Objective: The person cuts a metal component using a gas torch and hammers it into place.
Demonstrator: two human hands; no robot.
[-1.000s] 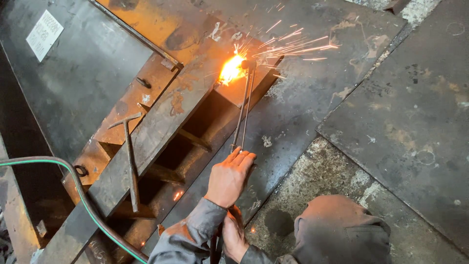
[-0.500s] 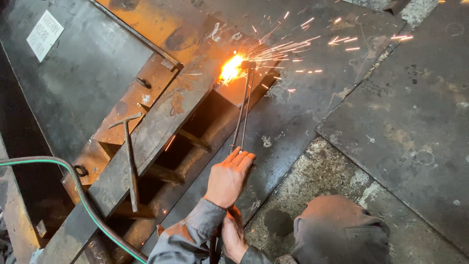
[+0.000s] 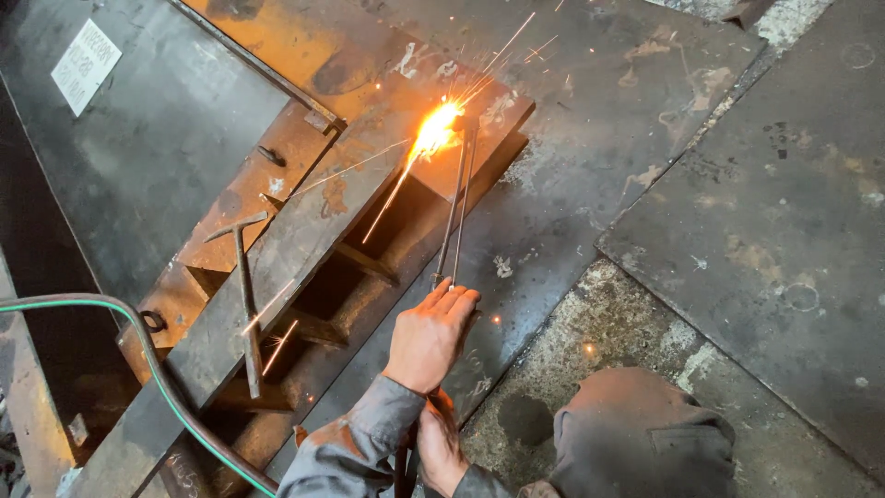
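Torch: long tubes run up and away from left hand, clenched round their near end; flame tip on steel frame. Right hand lower, grasping torch handle.

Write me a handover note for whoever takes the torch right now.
Left hand: forward, gripping the torch tubes.
Right hand: behind it on the torch handle, partly hidden.
Flame is at the far end of the rusty steel beam, throwing sparks. Hammer lies on the beam; green hose runs at left.
Done: cutting under way, extent hidden by glare.
Left: cannot tell.
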